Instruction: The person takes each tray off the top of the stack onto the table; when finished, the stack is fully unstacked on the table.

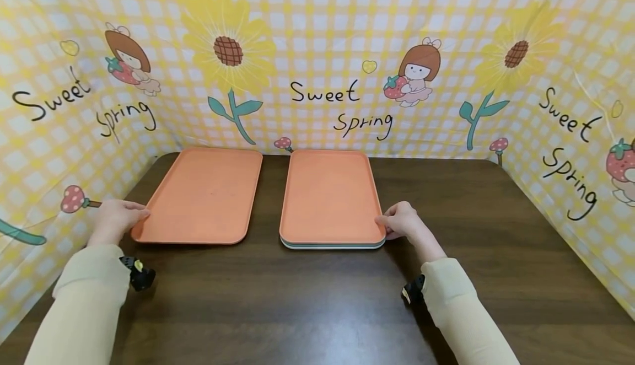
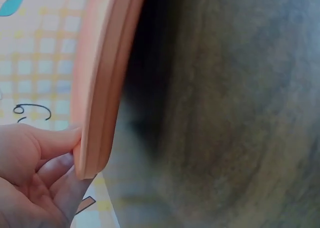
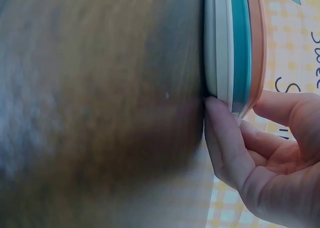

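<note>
My left hand (image 1: 116, 217) pinches the left edge of an orange tray (image 1: 200, 197), near its front corner. In the left wrist view the thumb lies on the tray's rim (image 2: 102, 87) and the other fingers are partly hidden beside and below it. A dark gap shows between that rim and the tabletop. To the right lies a stack of trays (image 1: 331, 197), orange on top. The right wrist view shows a teal tray (image 3: 242, 47) and a whitish layer (image 3: 219, 47) under the orange one. My right hand (image 1: 404, 223) grips this stack's right edge near the front corner, thumb on top, fingertips at the bottom.
Both sets of trays stand on a dark wooden table (image 1: 273, 304), with a narrow strip of tabletop between them. A checked cloth (image 1: 322, 34) printed with flowers and lettering hangs behind and along both sides. Black wrist cameras sit at both sleeves.
</note>
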### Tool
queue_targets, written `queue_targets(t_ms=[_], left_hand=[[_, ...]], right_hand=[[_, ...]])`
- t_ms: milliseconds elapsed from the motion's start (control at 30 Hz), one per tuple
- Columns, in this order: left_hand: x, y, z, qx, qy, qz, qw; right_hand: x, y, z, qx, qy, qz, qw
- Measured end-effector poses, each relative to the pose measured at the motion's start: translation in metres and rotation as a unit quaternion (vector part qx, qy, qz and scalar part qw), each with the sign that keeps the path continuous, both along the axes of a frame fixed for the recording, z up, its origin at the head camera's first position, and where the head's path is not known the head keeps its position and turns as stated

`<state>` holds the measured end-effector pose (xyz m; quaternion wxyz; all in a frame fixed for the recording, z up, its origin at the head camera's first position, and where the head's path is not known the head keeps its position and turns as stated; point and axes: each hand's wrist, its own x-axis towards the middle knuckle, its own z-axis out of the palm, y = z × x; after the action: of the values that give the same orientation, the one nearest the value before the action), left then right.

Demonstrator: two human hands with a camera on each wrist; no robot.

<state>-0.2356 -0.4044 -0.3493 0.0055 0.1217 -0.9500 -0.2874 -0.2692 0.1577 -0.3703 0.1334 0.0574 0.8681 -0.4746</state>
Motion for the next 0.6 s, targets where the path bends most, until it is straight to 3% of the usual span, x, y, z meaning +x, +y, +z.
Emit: queue_targets(t_ms=[267,467,600], left_hand=[[-0.006,0.009,-0.005,-0.046,0.003,0.064,0.9969],[-0.014,0.012,-0.011,-0.099,0.004,0.093,0.9907],[-0.019,0.014,-0.013,-0.107,-0.018,0.129,0.9857]], right_hand=[[0.001,-0.001,0.002,0.009,-0.004,-0.004,0.9999],[0.002,-0.003,0.002,0.017,-0.001,-0.006,0.9998],[0.006,-0.004,0.004,0.017,0.003,-0.010,0.9998]])
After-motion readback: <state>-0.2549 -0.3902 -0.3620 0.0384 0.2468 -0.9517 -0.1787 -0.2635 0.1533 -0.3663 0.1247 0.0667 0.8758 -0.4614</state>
